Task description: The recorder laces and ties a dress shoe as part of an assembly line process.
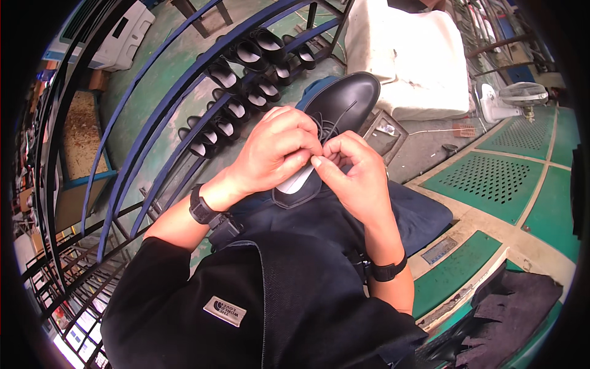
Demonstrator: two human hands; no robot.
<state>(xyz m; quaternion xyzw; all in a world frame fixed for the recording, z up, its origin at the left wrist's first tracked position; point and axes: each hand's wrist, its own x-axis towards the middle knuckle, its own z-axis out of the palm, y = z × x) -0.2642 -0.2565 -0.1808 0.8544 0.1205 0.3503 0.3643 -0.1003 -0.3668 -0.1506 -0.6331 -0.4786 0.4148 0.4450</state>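
Observation:
A black leather lace-up shoe (354, 95) rests on my lap, its rounded toe pointing away from me and its pale insole (296, 182) showing at the heel end. Thin dark shoelace (327, 128) loops stand up over the front of the opening, and one end lies across the toe. My left hand (279, 147) pinches the lace from the left with thumb and forefinger. Close against it, my right hand (356, 175) has thumb and forefinger pressed together on the lace too. The bit of lace between the fingertips is mostly hidden.
To the left, a blue-railed rack (178, 92) holds several black shoes (249, 55) in rows. Beyond my lap stands a white-covered block (409, 67). A fan (522, 94) stands at the far right, past green perforated machine panels (491, 184).

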